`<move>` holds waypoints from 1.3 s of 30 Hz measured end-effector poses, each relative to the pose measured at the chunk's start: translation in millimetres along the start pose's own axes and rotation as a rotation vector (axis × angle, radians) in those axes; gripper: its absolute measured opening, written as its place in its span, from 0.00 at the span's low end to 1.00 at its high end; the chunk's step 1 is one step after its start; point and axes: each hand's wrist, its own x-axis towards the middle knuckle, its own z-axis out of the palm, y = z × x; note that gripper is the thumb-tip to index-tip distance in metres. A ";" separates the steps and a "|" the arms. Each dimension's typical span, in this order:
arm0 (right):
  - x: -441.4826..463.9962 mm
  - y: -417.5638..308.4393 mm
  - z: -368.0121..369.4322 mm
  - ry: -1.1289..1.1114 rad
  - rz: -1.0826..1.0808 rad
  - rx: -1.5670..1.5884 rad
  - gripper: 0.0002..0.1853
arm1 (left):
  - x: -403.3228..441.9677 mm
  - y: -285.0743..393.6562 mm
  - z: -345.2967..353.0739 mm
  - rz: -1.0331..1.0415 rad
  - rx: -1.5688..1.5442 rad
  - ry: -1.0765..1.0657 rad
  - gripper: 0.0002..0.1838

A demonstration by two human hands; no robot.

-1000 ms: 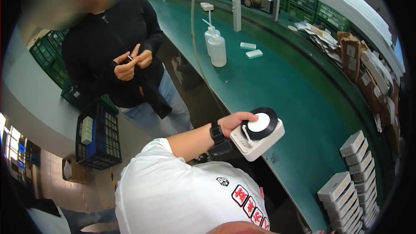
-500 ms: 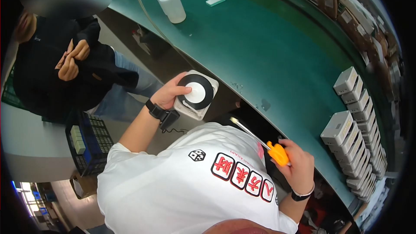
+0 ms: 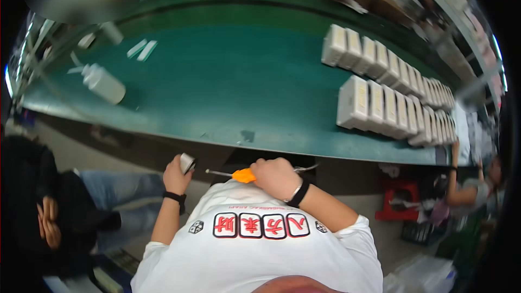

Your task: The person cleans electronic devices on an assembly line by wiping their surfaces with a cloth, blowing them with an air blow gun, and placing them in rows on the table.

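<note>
My left hand (image 3: pixel 175 176) is closed round a small white device (image 3: pixel 187 163), which is turned nearly edge-on. The black disc on its face is hardly visible from this angle. In my right hand (image 3: pixel 275 178) is a screwdriver with an orange handle (image 3: pixel 243 176), and its metal shaft points left toward the device. A gap separates the screwdriver's pale tip from the device. Both hands are in front of my body, just off the near edge of the green workbench (image 3: pixel 233 87).
Two rows of white boxes (image 3: pixel 354 103) stand on the bench at the right. A wash bottle (image 3: pixel 104 83) and two small white-and-green blocks (image 3: pixel 146 51) are at the left. One person (image 3: pixel 32 184) stands at the left; another (image 3: pixel 472 192) is at the far right, near a red stool (image 3: pixel 398 199).
The head view has swung right, showing more of the box rows. The device has tilted from face-up to nearly edge-on. The screwdriver now lies more level and points left.
</note>
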 end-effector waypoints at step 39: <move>-8.8 9.5 -7.1 -0.136 0.131 0.237 0.15 | 4.7 -97.3 99.3 -0.759 -2.129 -0.525 0.25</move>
